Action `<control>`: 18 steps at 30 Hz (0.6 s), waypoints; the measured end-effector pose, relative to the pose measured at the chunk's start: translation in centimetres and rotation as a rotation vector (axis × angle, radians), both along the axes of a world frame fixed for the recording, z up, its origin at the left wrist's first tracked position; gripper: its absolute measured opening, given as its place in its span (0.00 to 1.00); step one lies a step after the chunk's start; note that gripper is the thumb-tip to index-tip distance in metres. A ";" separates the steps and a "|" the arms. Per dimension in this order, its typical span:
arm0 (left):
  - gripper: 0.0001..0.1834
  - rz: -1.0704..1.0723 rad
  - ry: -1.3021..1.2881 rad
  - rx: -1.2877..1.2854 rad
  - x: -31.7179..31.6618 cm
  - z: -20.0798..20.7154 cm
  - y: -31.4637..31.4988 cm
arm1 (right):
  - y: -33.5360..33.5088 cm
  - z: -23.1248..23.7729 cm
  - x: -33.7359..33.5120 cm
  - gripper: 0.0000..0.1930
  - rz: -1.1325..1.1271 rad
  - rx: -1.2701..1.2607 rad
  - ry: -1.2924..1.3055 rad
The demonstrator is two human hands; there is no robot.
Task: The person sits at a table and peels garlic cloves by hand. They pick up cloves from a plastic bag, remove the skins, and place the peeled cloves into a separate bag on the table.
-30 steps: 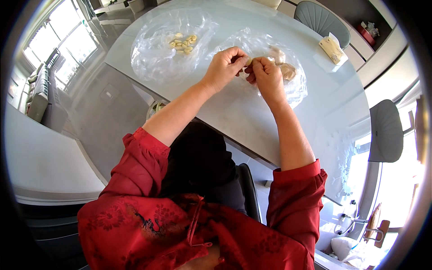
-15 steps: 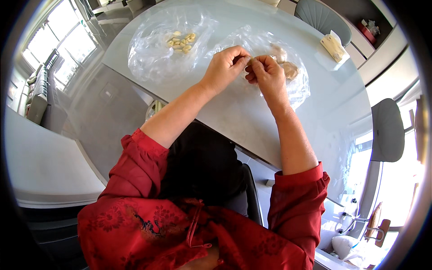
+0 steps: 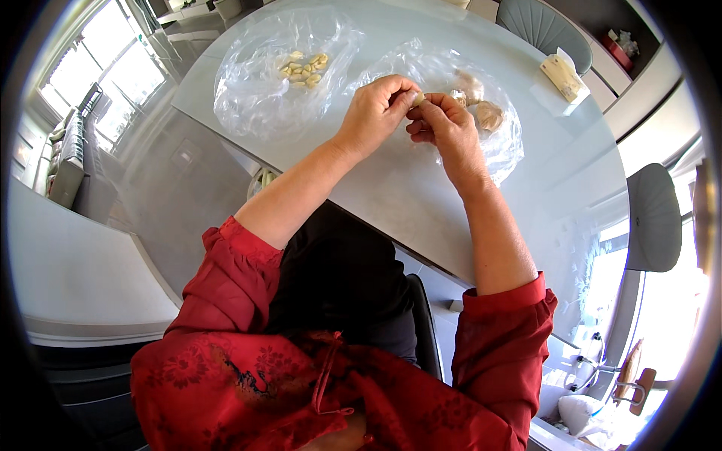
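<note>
Above the glossy table, my left hand (image 3: 378, 111) and my right hand (image 3: 451, 129) meet at the fingertips. Both are closed in a pinch on a small pale garlic clove (image 3: 419, 98), which my fingers mostly cover. Behind and beside my right hand, whole garlic bulbs (image 3: 489, 116) with papery skin lie on a crumpled clear plastic bag (image 3: 505, 150). Several yellowish peeled cloves (image 3: 304, 70) rest in a pile on another clear plastic bag (image 3: 252, 94), farther to the left.
The pale glass-like table (image 3: 556, 203) curves round in front of me. A tissue pack (image 3: 564, 77) lies at its far right. Grey chairs (image 3: 653, 218) stand along the right side and at the far edge (image 3: 545, 34). My lap is below the near edge.
The clove shows more plainly between my fingertips now. My right fingers have shifted slightly, and the garlic behind them is less covered. The whole view has moved a little.
</note>
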State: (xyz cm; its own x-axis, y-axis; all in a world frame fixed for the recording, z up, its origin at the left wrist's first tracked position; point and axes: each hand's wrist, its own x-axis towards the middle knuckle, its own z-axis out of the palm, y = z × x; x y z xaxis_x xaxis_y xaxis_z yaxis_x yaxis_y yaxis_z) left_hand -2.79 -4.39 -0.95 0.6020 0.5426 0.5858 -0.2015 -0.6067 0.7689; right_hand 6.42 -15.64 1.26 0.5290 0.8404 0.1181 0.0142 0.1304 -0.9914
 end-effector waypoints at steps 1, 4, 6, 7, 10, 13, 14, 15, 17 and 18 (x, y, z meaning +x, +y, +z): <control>0.07 -0.004 0.000 0.014 0.0 -0.1 0.1 | 0.1 0.1 -0.2 0.11 -0.009 -0.013 -0.025; 0.07 -0.047 0.049 -0.069 -0.1 0.2 -0.2 | 0.1 -0.2 0.1 0.12 -0.041 -0.021 -0.030; 0.07 -0.114 0.013 -0.208 -0.4 0.6 -0.3 | 0.1 -0.4 0.3 0.12 -0.053 -0.014 -0.010; 0.08 -0.148 -0.006 -0.277 -0.5 0.7 -0.3 | 0.1 -0.5 0.4 0.12 -0.055 -0.011 0.001; 0.07 -0.173 -0.023 -0.374 -0.5 1.0 -0.1 | 0.1 -0.5 0.4 0.11 -0.059 -0.008 0.013; 0.06 -0.193 -0.064 -0.352 -0.4 0.5 0.5 | 0.1 -0.3 0.4 0.12 -0.055 -0.009 0.009; 0.07 -0.197 -0.059 -0.355 -0.4 0.5 0.7 | 0.0 -0.3 0.4 0.12 -0.054 -0.010 0.008; 0.08 -0.201 -0.054 -0.359 -0.3 0.4 0.8 | 0.0 -0.4 0.4 0.12 -0.053 -0.009 0.007; 0.10 -0.194 -0.040 -0.365 -0.4 0.5 0.8 | 0.0 -0.4 0.3 0.12 -0.049 -0.005 0.005; 0.11 -0.184 -0.030 -0.367 -0.4 0.7 0.6 | 0.0 -0.4 0.3 0.12 -0.049 -0.003 0.002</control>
State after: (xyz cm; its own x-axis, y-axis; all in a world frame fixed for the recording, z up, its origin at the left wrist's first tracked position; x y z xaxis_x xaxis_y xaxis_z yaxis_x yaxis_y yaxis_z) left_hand -3.24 -3.80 -0.21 0.6942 0.6038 0.3917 -0.3064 -0.2446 0.9200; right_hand 6.77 -15.63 0.84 0.5700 0.8137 0.1139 0.0181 0.1262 -0.9918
